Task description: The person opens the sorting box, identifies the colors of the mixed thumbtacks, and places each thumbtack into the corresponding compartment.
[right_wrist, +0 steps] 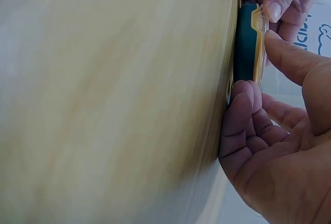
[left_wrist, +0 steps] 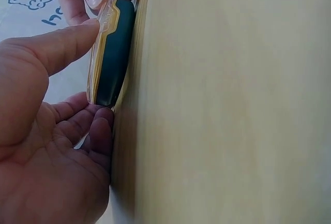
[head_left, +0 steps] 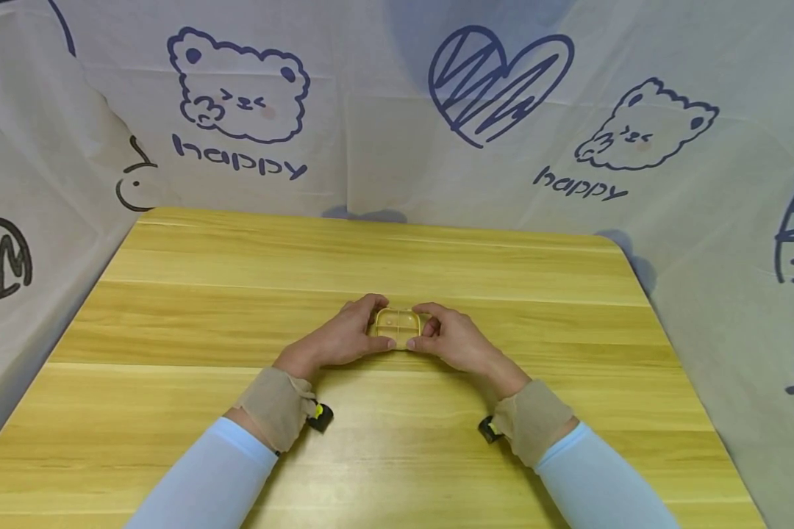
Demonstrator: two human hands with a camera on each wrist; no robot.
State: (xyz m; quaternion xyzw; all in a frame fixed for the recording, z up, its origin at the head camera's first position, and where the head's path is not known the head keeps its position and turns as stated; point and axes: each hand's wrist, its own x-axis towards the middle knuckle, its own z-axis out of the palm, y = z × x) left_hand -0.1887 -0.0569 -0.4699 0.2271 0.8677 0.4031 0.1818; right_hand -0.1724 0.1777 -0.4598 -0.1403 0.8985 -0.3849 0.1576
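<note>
A small pill box [head_left: 398, 322] lies on the wooden table in front of me. From above, a clear lid shows over yellow compartments split by a cross-shaped divider. Side on, in the left wrist view, the pill box [left_wrist: 115, 53] has a dark green base and a yellow rim under the lid. My left hand [head_left: 345, 335] holds its left side, thumb on the lid's near edge and fingers around the side. On the opposite side my right hand [head_left: 459, 340] grips it the same way. The right wrist view shows that thumb [right_wrist: 289, 56] at the lid's edge, with curled fingers beside the base.
The wood-grain table [head_left: 397, 441] spreads around both hands. White cloth [head_left: 370, 125] with drawn bears, a heart and lettering hangs behind it and along the sides. Each wrist wears a beige wrap with a small black device [head_left: 320, 416] below light blue sleeves.
</note>
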